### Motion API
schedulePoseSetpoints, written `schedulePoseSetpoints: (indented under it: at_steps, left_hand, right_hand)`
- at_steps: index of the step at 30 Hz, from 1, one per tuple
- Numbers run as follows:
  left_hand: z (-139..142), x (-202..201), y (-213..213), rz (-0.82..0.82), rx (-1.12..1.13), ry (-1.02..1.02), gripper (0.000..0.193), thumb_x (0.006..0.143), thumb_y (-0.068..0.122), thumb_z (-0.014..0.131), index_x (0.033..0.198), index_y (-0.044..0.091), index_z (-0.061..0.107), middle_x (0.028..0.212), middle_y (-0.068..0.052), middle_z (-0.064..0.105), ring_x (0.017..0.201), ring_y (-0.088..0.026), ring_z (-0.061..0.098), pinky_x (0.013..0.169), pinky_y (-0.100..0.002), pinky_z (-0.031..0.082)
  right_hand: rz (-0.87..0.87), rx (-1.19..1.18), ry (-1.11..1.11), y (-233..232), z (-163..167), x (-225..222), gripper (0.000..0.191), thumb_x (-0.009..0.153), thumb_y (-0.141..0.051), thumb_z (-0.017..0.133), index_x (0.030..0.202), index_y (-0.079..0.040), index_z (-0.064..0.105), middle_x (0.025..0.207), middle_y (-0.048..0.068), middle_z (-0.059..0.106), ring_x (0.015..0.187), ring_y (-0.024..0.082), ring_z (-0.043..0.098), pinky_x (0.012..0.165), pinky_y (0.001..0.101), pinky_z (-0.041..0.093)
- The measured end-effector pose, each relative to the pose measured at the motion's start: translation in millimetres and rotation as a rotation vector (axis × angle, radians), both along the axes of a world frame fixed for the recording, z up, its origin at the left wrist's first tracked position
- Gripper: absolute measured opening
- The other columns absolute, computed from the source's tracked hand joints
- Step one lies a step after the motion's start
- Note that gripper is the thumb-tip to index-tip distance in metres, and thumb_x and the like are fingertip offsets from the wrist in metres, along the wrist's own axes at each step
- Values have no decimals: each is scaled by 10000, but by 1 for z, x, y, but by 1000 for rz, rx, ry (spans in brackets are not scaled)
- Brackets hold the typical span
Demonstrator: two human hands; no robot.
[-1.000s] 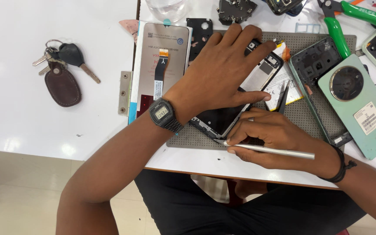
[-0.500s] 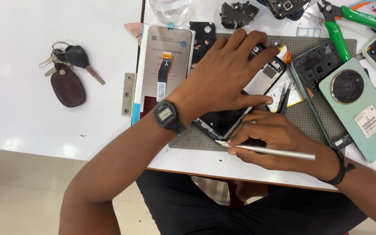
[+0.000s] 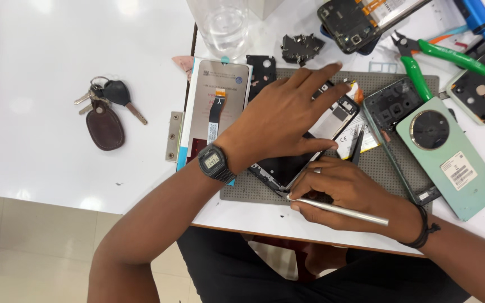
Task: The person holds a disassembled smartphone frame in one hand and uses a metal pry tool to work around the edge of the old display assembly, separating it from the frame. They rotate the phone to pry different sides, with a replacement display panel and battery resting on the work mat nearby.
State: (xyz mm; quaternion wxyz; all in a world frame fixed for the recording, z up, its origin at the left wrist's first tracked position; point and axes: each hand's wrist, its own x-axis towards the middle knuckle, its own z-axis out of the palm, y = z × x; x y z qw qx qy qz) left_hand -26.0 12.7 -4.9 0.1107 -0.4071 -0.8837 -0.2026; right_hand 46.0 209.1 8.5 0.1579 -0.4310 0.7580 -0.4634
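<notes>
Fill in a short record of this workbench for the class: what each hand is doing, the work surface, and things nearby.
Left hand: pressed flat on an opened phone
Right hand: holds a thin metal tool, tip at the phone's lower edge
Surface: grey mat on a white table
Right of phone: mint-green back cover, green-handled cutters
Left: keys with brown fob
Top: clear glass

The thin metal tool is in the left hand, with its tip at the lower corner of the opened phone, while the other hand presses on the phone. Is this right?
Not quite. The head view shows the thin metal tool in the right hand, tip at the lower corner of the opened phone. The left hand presses on the phone.
</notes>
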Motion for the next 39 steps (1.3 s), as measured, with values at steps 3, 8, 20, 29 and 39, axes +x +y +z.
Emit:
schedulePoseSetpoints:
  at_steps: [3, 8, 20, 29, 39]
  left_hand:
    - [4, 2, 0, -20, 39, 36, 781, 825, 592, 795, 1377, 85, 577, 1497, -173, 477, 1285, -354, 555, 993, -483, 556]
    - [8, 4, 1, -34, 45, 22, 743, 825, 569, 790, 1350, 80, 596, 1457, -141, 534, 1284, -338, 558, 988, -476, 545]
    - [24, 12, 3, 211, 26, -67, 1031, 585, 752, 832, 1263, 15, 585, 1122, -158, 598, 997, -336, 609, 725, -476, 524]
    - [24, 13, 2, 147, 64, -29, 1025, 615, 683, 853, 1349, 36, 547, 1051, -124, 647, 979, -307, 636, 802, -464, 426]
    - [20, 18, 4, 163, 40, -57, 1097, 499, 730, 865, 1322, 70, 567, 1182, -134, 598, 1051, -324, 590, 813, -480, 410]
  right_hand:
    - [-8, 10, 24, 1, 3, 1, 135, 826, -163, 781, 877, -84, 685, 857, 52, 753, 818, 245, 715, 725, 394, 533]
    - [-20, 37, 41, 1, 2, 3, 140, 822, -171, 792, 863, -86, 688, 838, 50, 751, 792, 251, 716, 706, 391, 535]
    - [-3, -67, 151, 2, 0, 4, 178, 818, -127, 835, 911, -68, 695, 887, 54, 741, 818, 233, 723, 690, 362, 563]
    - [43, -78, 432, 2, 8, 6, 173, 834, -133, 826, 915, -78, 683, 897, 37, 716, 767, 197, 684, 640, 339, 522]
    - [-122, -229, 468, 20, 16, 0, 166, 767, -51, 743, 877, -105, 631, 793, 12, 681, 639, 162, 639, 591, 327, 486]
